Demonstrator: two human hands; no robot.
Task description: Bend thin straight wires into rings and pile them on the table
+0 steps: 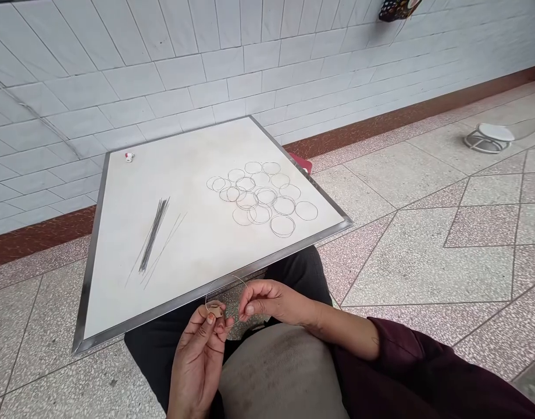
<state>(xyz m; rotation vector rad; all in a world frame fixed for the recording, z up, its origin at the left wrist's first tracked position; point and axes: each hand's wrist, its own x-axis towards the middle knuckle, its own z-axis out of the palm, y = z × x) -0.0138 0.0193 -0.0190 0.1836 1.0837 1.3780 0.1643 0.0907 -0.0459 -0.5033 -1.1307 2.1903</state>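
Note:
Just in front of the table's near edge, my left hand [201, 352] is closed on a small tan, flat piece [216, 310] with a dark slot or mark on it. A thin wire [233, 276], bent into a rough loop, rises from that piece and curves over to my right hand [278, 301]. The fingers of my right hand pinch the wire at the loop's right side. Whether the wire passes through the tan piece or lies against it, I cannot tell.
A white table [184, 151] with a metal rim stands before me. Several wire rings [282, 226] overlap on its right half, and a bundle of straight wires [154, 235] lies left. A small white-and-red item [129, 157] sits at the far-left corner. A white stool [489, 137] stands far right.

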